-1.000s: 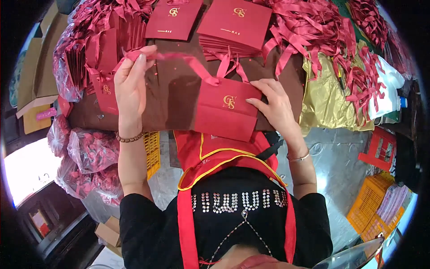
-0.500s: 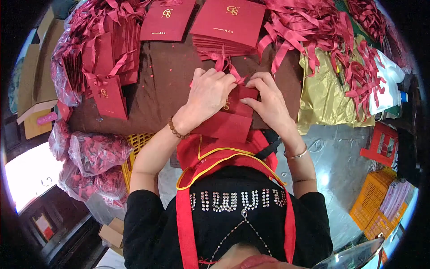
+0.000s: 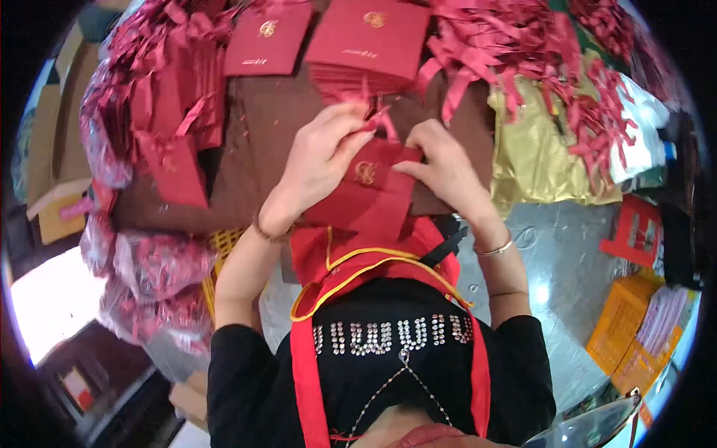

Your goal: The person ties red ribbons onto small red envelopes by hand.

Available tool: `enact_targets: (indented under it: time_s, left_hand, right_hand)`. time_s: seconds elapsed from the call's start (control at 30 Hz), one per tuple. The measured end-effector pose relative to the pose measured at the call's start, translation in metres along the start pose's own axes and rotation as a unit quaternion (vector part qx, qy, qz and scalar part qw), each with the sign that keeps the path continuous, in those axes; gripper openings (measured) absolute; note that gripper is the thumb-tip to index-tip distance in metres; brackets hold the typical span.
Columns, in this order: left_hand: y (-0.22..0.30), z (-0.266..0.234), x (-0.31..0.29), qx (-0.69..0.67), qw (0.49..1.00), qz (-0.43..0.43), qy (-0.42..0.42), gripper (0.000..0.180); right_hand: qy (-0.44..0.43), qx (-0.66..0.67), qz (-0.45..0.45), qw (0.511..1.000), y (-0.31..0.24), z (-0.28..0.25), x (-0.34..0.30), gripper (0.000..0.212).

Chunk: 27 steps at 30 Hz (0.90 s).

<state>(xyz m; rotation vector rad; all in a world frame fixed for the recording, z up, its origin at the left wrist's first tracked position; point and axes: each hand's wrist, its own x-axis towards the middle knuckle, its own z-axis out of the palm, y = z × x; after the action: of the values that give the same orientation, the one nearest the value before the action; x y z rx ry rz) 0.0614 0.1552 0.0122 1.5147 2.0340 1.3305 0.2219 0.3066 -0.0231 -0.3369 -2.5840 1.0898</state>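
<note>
Red paper bag (image 3: 381, 205) at the centre of the frame, by the near edge of the table (image 3: 250, 183), gold monogram facing up. Reading across from the upper left, ribboned bags (image 3: 160, 101) stand crowded together, with a single bag (image 3: 175, 175) just below. Then comes the left hand (image 3: 317, 149), fingertips drawn together on the pink ribbon (image 3: 386, 125), though blur softens the detail. I'd judge the bag light and fairly stiff, easily creased, its ribbon soft and slippery; a side edge looks the safest hold. At upper centre, a stack of bags (image 3: 366, 37) bears a gold emblem and small print, too blurred to read. Next, the right hand (image 3: 446, 164) has thumb and fingers clamped on the bag's upper right edge. Loose ribbons (image 3: 508, 37) heap at upper right, partly over gold wrapping (image 3: 526, 168).
</note>
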Motion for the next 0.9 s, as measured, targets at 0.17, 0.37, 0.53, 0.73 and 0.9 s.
enact_targets:
  time_s: [0.17,0.37,0.53,0.73,0.9]
  left_hand:
    - [0.027,-0.007,0.001,-0.308,0.907,-0.284,-0.050,0.018]
    - [0.000,-0.032,-0.002,-0.370,0.902,-0.217,0.049,0.018]
    - [-0.006,-0.031,0.009,-0.249,0.939,-0.237,0.010,0.020]
    - [0.002,-0.017,-0.008,0.003,0.995,-0.096,0.002,0.019]
    - [0.002,-0.025,-0.014,0.171,0.984,-0.016,-0.055,0.016]
  right_hand:
    - [0.001,-0.027,-0.016,1.000,0.004,0.016,0.001,0.027]
    - [0.023,0.023,-0.064,0.997,-0.003,0.039,-0.002,0.034]
    - [-0.012,0.033,-0.020,0.999,-0.010,0.031,0.015,0.032]
    - [-0.059,0.154,0.011,0.986,-0.017,0.038,0.039,0.028]
    - [-0.070,0.165,-0.032,0.983,-0.018,0.037,0.054,0.025]
